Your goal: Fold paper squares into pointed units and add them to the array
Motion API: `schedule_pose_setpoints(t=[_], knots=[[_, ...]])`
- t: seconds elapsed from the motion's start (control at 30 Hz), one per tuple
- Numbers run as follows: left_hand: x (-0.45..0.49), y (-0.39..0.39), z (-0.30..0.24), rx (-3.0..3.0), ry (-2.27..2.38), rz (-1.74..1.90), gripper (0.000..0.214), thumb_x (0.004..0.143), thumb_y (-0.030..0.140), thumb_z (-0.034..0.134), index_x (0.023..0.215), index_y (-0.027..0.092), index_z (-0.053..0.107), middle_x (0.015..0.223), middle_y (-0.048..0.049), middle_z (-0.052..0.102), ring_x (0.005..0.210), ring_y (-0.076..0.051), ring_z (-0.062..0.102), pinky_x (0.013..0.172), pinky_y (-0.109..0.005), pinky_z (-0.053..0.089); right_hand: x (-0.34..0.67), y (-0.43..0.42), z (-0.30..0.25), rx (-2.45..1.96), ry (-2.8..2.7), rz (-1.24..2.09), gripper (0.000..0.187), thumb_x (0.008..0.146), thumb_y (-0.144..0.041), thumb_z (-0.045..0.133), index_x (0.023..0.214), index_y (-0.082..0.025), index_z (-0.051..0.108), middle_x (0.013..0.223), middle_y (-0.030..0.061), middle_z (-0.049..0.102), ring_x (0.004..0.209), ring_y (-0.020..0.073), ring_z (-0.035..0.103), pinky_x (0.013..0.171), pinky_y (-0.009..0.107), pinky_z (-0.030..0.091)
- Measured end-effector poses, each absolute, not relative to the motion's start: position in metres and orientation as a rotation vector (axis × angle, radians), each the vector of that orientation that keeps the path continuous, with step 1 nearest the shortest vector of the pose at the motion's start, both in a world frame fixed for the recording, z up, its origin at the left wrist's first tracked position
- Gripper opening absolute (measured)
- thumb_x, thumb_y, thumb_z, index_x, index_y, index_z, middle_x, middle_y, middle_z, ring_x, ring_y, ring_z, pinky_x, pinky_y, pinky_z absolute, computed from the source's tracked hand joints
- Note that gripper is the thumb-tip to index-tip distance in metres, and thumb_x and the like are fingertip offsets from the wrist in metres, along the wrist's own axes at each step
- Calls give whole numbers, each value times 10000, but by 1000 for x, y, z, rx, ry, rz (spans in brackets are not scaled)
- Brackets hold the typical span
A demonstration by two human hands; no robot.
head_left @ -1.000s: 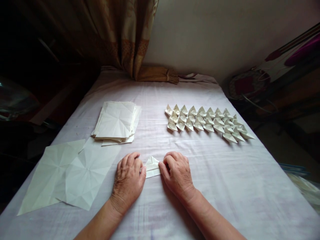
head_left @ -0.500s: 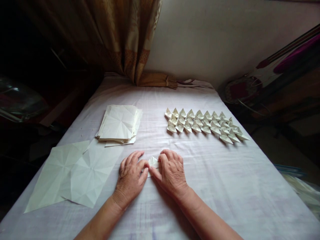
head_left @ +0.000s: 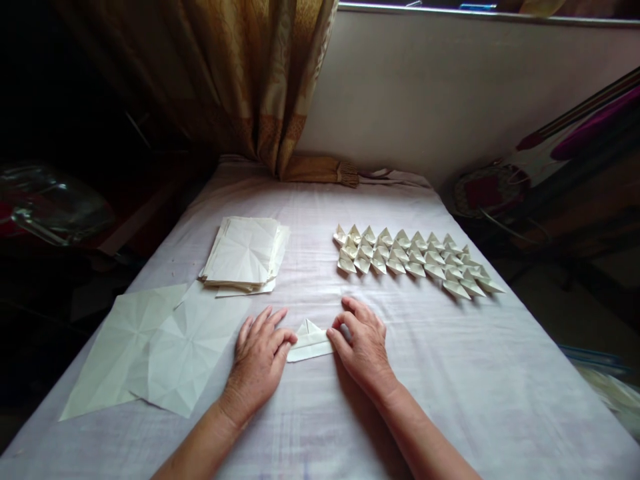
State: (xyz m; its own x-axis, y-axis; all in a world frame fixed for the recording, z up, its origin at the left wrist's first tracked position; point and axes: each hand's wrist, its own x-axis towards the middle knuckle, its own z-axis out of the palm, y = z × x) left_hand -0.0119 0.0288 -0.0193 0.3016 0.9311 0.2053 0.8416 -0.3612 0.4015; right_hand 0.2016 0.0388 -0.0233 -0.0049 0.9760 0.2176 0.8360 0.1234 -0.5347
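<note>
A folded piece of white paper point(head_left: 311, 344), with a small triangular peak over a wide flat band, lies on the cloth between my hands. My left hand point(head_left: 260, 357) has thumb and forefinger closed at its left end, the other fingers stretched forward. At the opposite end my right hand point(head_left: 361, 343) pinches the corner between thumb and forefinger. Both hands rest low on the table, and the fingertips hide the paper's ends.
To the left lie two creased paper sheets point(head_left: 185, 353), partly overlapping. Behind them is a stack of creased paper point(head_left: 245, 250). Rows of small folded paper boats point(head_left: 400, 253) stand at the right. A curtain point(head_left: 280, 87) hangs at the back of the cloth-covered table point(head_left: 450, 373).
My right hand has slid right along the folded paper, so its middle band now shows. The left hand keeps to the left end. The view has tilted up slightly.
</note>
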Motion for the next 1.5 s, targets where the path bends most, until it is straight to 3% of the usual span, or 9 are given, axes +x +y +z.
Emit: schedule_pose_setpoints(t=[0.27,0.53,0.77,0.9,1.07,1.13,1.23,1.33,1.5], knots=[[-3,35,-8,2358,1649,545,47,837,267,619,808,232,632,1344,-68,590,1330,-311,432,1105,-606,257,202,36,-25,-1683,-1919,280,63,833,-242,621,775,-219,612,1270,113,583,1249,292,469,998,499,330],[4,49,0,2281,1669,364,186,762,238,673,933,224,603,1400,-109,534,1355,-314,409,1113,-576,269,204,34,-28,-1594,-1950,236,57,858,-223,582,819,-213,623,1234,106,607,1227,286,490,1014,484,332],[18,59,1,2242,1699,377,145,716,225,683,803,224,567,1374,-106,544,1339,-310,419,1105,-559,276,205,33,-28,-1538,-1960,253,70,862,-241,573,844,-218,637,1213,97,623,1226,282,493,1028,480,328],[23,56,0,2237,1684,490,131,732,187,670,780,221,553,1257,-69,612,1284,-282,460,1081,-518,297,205,32,-27,-1533,-1967,281,128,813,-304,660,910,-222,647,1238,104,609,1253,302,469,1038,492,324],[22,50,7,2168,1585,585,81,810,201,610,772,219,540,808,13,652,870,-195,612,924,-415,419,208,33,-28,-1517,-1973,320,202,769,-303,700,954,-231,666,1260,104,605,1281,321,456,1045,519,328],[22,49,8,1962,1550,675,63,809,221,604,835,221,546,787,20,634,801,-178,615,835,-360,463,209,34,-28,-1475,-1927,350,190,770,-304,696,945,-233,672,1247,104,622,1274,324,471,1041,532,336],[25,49,5,1520,1344,818,211,832,269,572,1028,217,514,863,0,657,806,-161,641,742,-297,498,207,34,-25,-1361,-1744,497,143,801,-314,660,911,-223,667,1186,109,663,1187,297,558,1003,500,408],[31,49,0,1260,1139,848,343,861,313,558,1167,203,449,868,-15,669,782,-148,655,712,-272,510,200,32,-19,-1224,-1546,715,104,841,-291,610,875,-218,675,1072,93,710,1008,235,660,886,386,515],[33,48,2,1622,1253,904,376,864,272,563,1227,219,482,939,-29,667,862,-162,644,822,-330,520,193,29,-9,-1188,-1506,706,139,875,-222,546,845,-208,681,781,21,732,703,160,684,664,258,526]])
